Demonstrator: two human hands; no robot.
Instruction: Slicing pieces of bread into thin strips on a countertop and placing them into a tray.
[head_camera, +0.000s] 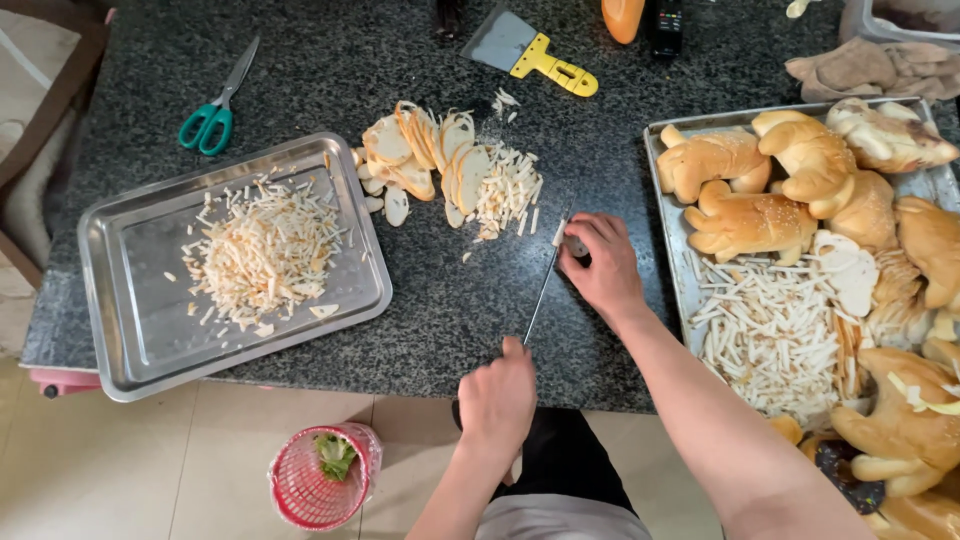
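My left hand (497, 395) is closed around the handle of a long thin knife (540, 295) at the near edge of the dark stone counter (330, 70). The blade runs away from me towards my right hand (600, 265). That hand is curled over the blade's far end, fingers pinched on a small pale piece of bread (560, 233); most of the piece is hidden. Just beyond lie a row of bread slices (420, 150) and a heap of cut bread strips (508, 188).
A steel tray (130, 330) on the left holds shredded bread. Another tray (668, 215) on the right carries whole loaves and strips. Green scissors (215, 110), a yellow-handled scraper (530, 55) and a cloth (870, 65) lie farther back. A red basket (315, 480) stands on the floor.
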